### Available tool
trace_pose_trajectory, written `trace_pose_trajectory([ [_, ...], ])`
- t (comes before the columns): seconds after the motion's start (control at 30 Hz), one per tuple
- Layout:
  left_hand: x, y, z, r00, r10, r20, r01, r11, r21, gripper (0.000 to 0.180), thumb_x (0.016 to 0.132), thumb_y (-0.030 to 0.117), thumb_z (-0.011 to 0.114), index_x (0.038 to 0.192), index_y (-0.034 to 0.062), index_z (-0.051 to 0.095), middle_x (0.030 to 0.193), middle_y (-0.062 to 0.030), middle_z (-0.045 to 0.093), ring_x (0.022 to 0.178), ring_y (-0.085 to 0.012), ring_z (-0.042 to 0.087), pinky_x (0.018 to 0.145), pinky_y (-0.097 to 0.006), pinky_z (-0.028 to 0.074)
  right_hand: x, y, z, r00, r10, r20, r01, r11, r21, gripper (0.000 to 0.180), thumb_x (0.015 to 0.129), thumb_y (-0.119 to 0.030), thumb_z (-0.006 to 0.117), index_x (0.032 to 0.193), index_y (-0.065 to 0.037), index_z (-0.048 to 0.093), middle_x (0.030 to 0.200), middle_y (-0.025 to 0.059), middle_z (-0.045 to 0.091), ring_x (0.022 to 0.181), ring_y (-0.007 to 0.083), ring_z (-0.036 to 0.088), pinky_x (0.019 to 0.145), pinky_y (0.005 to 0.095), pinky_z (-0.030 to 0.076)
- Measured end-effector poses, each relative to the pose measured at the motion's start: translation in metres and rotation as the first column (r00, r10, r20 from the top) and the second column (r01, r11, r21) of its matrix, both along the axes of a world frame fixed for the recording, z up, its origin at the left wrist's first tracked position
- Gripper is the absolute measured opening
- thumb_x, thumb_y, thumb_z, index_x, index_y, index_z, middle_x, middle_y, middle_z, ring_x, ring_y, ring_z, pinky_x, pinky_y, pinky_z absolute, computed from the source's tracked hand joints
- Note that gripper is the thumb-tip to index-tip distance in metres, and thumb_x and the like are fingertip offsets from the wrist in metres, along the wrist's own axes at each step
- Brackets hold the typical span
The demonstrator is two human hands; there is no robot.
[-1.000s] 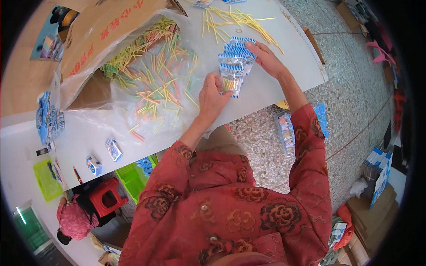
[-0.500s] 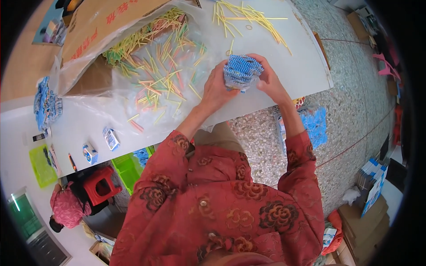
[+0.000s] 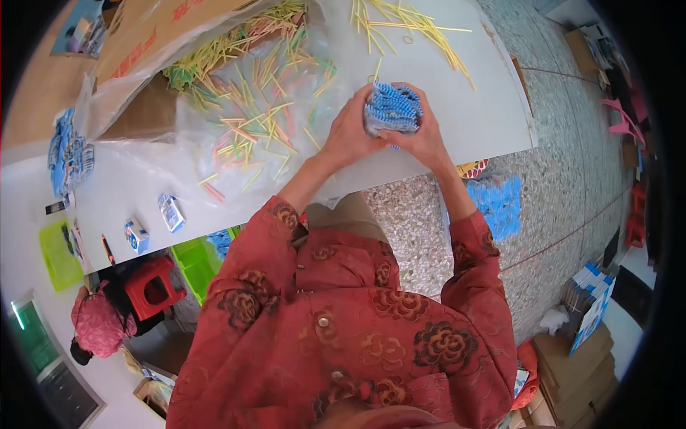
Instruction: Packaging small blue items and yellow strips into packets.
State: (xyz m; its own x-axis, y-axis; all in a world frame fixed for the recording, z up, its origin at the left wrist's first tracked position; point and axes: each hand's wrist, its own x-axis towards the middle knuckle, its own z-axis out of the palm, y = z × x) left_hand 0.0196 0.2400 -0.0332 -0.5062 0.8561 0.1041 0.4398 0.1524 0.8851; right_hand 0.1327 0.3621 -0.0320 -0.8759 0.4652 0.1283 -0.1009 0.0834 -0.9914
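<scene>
Over the near edge of the white table, my left hand [image 3: 352, 132] and my right hand [image 3: 427, 132] both close round a stack of small blue-and-white sachets [image 3: 393, 109] with zigzag edges. My left fingers press its left side and my right fingers curl round its right side. Both thumbs meet at the near, lower side. Loose yellow, green and pink straws [image 3: 250, 129] lie on clear plastic to the left of my hands. More yellow straws [image 3: 421, 32] are scattered beyond them, near a rubber band [image 3: 408, 40].
A cardboard box [image 3: 136, 36] lined with plastic stands at the far left of the white table [image 3: 493, 107]. Two small boxes [image 3: 170, 212], a blue sachet pile [image 3: 68, 154] and a green tray [image 3: 57, 254] lie leftward. Below are a red stool [image 3: 151, 288] and blue packets [image 3: 496, 204].
Both thumbs have come together at the stack's near side, and my right hand has closed further round it. The view has shifted slightly.
</scene>
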Motion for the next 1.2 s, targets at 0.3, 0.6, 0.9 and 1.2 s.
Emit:
trace_pose_trajectory([
  [0.3,0.005,-0.018,-0.012,0.987,0.038,-0.157,-0.036,0.999,0.016,0.076,0.059,0.010,0.074,0.124,0.0080,0.035,0.114,-0.0123,0.052,0.106,-0.0271,0.052,0.088,-0.035,0.043,0.003,-0.012,0.007,0.996,0.090,0.004,-0.089,0.978,0.186,0.067,0.062,-0.001,0.074,0.121,-0.005,0.043,0.111,0.0075,0.053,0.105,0.0155,0.050,0.091,0.0294,0.041],
  [0.6,0.006,-0.020,-0.016,0.993,0.025,-0.115,-0.012,0.993,0.114,0.068,0.057,0.019,0.077,0.115,0.0049,0.044,0.107,-0.0156,0.053,0.100,-0.0330,0.052,0.086,-0.039,0.042,0.006,-0.017,0.010,0.979,-0.017,0.202,-0.047,0.951,0.305,0.063,0.061,0.000,0.074,0.117,-0.006,0.046,0.102,0.0075,0.058,0.093,0.0141,0.055,0.083,0.0276,0.046],
  [0.9,0.026,-0.052,0.056,0.995,-0.078,0.055,0.059,0.953,0.296,0.074,0.058,0.022,0.077,0.119,0.0068,0.039,0.108,-0.0141,0.052,0.102,-0.0296,0.053,0.087,-0.037,0.043,0.027,-0.041,0.068,0.994,0.031,0.102,-0.040,0.995,0.090,0.067,0.060,-0.005,0.079,0.118,-0.001,0.045,0.106,0.0100,0.056,0.097,0.0168,0.056,0.085,0.0301,0.046],
  [1.2,0.002,-0.117,0.065,0.979,0.119,0.168,-0.149,0.973,0.178,0.071,0.062,0.014,0.076,0.121,0.0072,0.037,0.101,-0.0147,0.059,0.094,-0.0305,0.059,0.079,-0.035,0.047,-0.027,-0.090,0.088,0.934,0.332,0.132,-0.341,0.938,0.056,0.067,0.062,-0.002,0.076,0.121,-0.004,0.044,0.110,0.0051,0.054,0.100,0.0130,0.052,0.087,0.0280,0.044],
])
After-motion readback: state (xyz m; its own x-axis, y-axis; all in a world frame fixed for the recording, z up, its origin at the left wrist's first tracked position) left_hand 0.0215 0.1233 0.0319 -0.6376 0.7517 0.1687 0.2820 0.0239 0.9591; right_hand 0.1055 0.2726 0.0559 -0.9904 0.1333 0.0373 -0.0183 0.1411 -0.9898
